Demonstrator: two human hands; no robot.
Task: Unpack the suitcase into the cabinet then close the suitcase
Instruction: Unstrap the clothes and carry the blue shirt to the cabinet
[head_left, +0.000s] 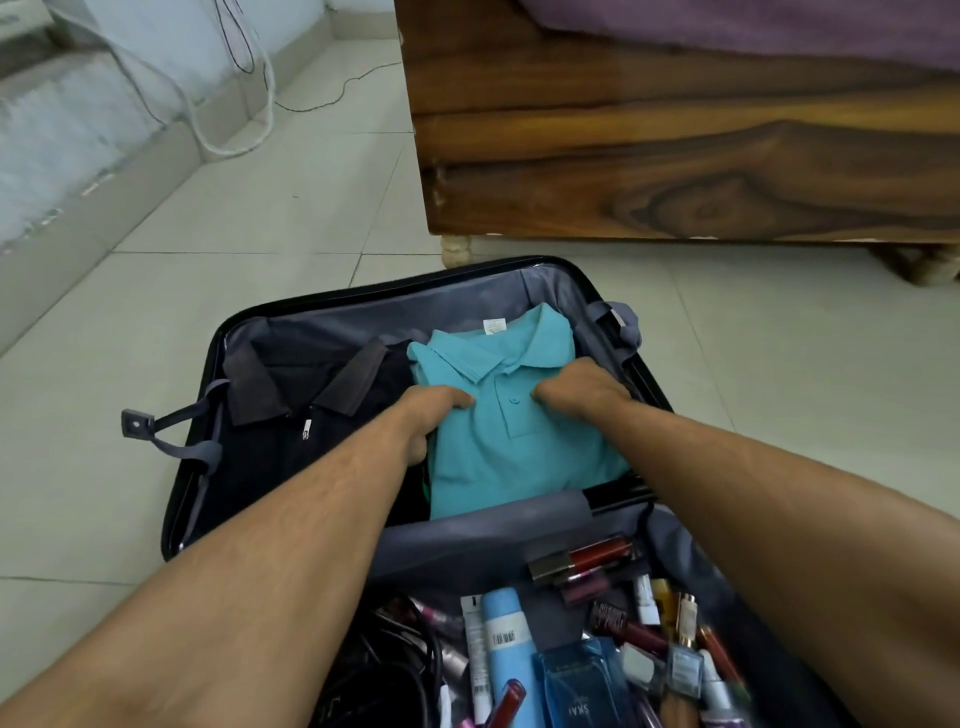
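An open black suitcase (363, 299) with grey lining lies on the tiled floor. In its far half a folded teal polo shirt (514, 452) lies beside a dark collared shirt (291, 415). My left hand (431, 415) grips the teal shirt's left edge, fingers curled under it. My right hand (576, 389) grips its right side near the collar. The near half holds several cosmetics: a blue tube (506, 639), a blue perfume box (582, 691), red lip glosses (592, 556) and dark cables (395, 660).
A wooden bed frame (675, 140) with a purple cover (753, 26) stands just beyond the suitcase at the right. White and black cables (249, 78) trail along the wall at the far left. Pale floor tiles (234, 218) surround the suitcase.
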